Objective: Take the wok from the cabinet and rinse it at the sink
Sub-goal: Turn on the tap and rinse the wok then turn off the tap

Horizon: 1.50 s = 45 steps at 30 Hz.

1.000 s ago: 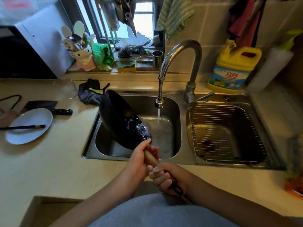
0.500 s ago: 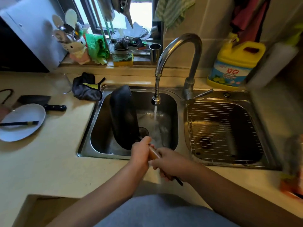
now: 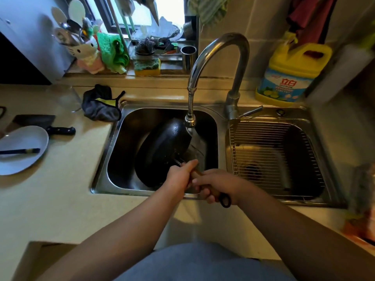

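The black wok [image 3: 160, 151] stands on edge inside the left sink basin [image 3: 121, 155], its dark underside turned toward me. Both hands grip its wooden handle over the basin's front rim: my left hand [image 3: 179, 176] nearer the pan, my right hand [image 3: 218, 186] at the handle's end by the black hanging loop. Water runs from the curved steel faucet [image 3: 220, 63], and the stream falls just right of the wok's upper rim. The wok's inside is hidden.
The right basin holds a wire rack [image 3: 272, 155]. A yellow detergent jug [image 3: 292, 74] stands behind it. On the left counter lie a dark cloth [image 3: 100, 104], a cleaver [image 3: 46, 123] and a white plate [image 3: 18, 151] with chopsticks. Sponge and utensil holder sit on the windowsill.
The wok has turned over from showing its wet inside to showing its underside, and its top has swung right toward the water stream. Both hands stayed on the handle.
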Tool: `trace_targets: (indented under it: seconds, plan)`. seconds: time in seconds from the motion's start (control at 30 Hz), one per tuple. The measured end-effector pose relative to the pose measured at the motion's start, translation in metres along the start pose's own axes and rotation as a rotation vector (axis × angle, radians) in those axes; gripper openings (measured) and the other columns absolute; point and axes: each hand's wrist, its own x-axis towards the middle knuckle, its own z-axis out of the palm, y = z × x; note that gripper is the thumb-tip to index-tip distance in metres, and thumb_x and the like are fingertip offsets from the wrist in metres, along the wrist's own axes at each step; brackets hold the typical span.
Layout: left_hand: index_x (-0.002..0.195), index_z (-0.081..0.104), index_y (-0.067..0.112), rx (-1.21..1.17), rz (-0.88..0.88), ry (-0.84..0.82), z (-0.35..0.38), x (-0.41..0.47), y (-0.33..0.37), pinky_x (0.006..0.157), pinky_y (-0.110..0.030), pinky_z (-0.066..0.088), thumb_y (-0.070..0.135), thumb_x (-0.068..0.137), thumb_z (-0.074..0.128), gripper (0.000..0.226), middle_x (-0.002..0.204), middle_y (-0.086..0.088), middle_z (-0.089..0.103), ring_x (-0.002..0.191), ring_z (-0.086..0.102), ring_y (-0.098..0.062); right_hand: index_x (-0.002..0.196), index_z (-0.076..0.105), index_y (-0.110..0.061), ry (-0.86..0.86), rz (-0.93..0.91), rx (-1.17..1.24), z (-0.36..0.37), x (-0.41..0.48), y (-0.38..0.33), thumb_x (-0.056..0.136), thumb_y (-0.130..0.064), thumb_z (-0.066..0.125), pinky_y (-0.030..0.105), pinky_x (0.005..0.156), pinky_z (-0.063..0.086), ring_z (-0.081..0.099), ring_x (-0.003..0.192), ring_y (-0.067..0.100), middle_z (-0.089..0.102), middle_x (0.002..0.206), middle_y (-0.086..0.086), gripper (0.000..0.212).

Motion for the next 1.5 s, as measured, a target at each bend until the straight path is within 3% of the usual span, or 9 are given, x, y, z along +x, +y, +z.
trace_targets:
  seconds: [0.27,0.43,0.77,0.97,1.07,1.13,1.27,1.37,1.5]
  plan:
    - [0.100,0.061,0.010,0.096,-0.011,0.041,0.015,0.010,-0.001,0.079,-0.044,0.060,0.037,0.078,0.075,0.038,0.094,-0.014,0.072,0.083,0.073,-0.027,0.100,0.056,-0.004,-0.064,0.057,0.392,-0.013,0.000,0.010,0.096,-0.013,0.055,0.015,0.034,0.044,0.052,0.044,0.006,0.056,0.072,0.004,0.010]
    - [0.111,0.060,0.006,0.125,-0.011,0.024,0.023,0.015,0.004,0.064,-0.033,0.058,0.035,0.081,0.072,0.044,0.097,-0.015,0.071,0.082,0.072,-0.025,0.100,0.055,-0.005,-0.120,0.042,0.568,-0.011,-0.001,0.010,0.084,-0.017,0.063,0.017,0.035,0.048,0.054,0.044,0.007,0.056,0.071,0.004,0.021]
    - [0.110,0.062,0.003,0.229,-0.031,-0.012,0.026,0.016,0.038,0.041,-0.022,0.043,0.034,0.081,0.070,0.043,0.076,-0.009,0.064,0.042,0.056,-0.012,0.104,0.058,-0.004,-0.052,0.008,0.650,0.005,-0.007,-0.011,0.096,-0.028,0.056,0.020,0.039,0.053,0.060,0.045,0.011,0.061,0.068,0.006,0.025]
    - [0.083,0.062,0.007,0.385,-0.021,-0.015,0.027,0.012,0.073,0.033,-0.014,0.035,0.029,0.080,0.067,0.023,0.058,-0.005,0.057,0.026,0.045,-0.010,0.123,0.051,-0.004,0.034,-0.027,0.657,0.023,-0.011,-0.032,0.097,-0.033,0.056,0.021,0.037,0.052,0.062,0.045,0.015,0.063,0.067,0.010,0.040]
    - [0.077,0.060,0.007,0.406,-0.034,-0.060,0.025,0.009,0.082,0.039,-0.018,0.039,0.025,0.079,0.066,0.018,0.059,-0.006,0.054,0.039,0.048,-0.015,0.128,0.048,-0.005,0.055,-0.034,0.708,0.032,-0.012,-0.038,0.097,-0.033,0.055,0.020,0.031,0.047,0.062,0.042,0.016,0.064,0.062,0.012,0.042]
    - [0.075,0.060,0.007,0.458,-0.040,-0.079,0.024,0.008,0.085,0.047,-0.024,0.040,0.024,0.077,0.065,0.018,0.060,-0.008,0.054,0.049,0.050,-0.019,0.121,0.051,-0.006,0.078,-0.031,0.696,0.038,-0.012,-0.038,0.097,-0.035,0.054,0.019,0.030,0.044,0.061,0.041,0.015,0.063,0.060,0.011,0.038]
    - [0.070,0.060,0.007,0.550,-0.057,-0.080,0.022,0.008,0.088,0.043,-0.020,0.042,0.022,0.077,0.063,0.017,0.059,-0.010,0.055,0.052,0.054,-0.022,0.125,0.053,-0.006,0.119,-0.029,0.691,0.048,-0.012,-0.035,0.096,-0.037,0.054,0.018,0.028,0.041,0.060,0.042,0.015,0.063,0.061,0.010,0.042]
    - [0.070,0.063,0.008,0.616,-0.056,-0.110,0.020,0.006,0.089,0.039,-0.019,0.042,0.022,0.076,0.064,0.015,0.049,-0.005,0.058,0.043,0.054,-0.018,0.124,0.052,-0.006,0.128,-0.038,0.737,0.055,-0.014,-0.035,0.096,-0.035,0.055,0.018,0.029,0.042,0.059,0.042,0.015,0.064,0.058,0.012,0.040]
    - [0.065,0.059,0.008,0.686,-0.095,-0.132,0.021,0.001,0.095,0.049,-0.025,0.041,0.019,0.075,0.063,0.016,0.046,-0.005,0.053,0.046,0.052,-0.021,0.111,0.053,-0.006,0.109,-0.037,0.779,0.061,-0.017,-0.035,0.097,-0.036,0.053,0.018,0.030,0.044,0.059,0.039,0.017,0.060,0.058,0.011,0.034]
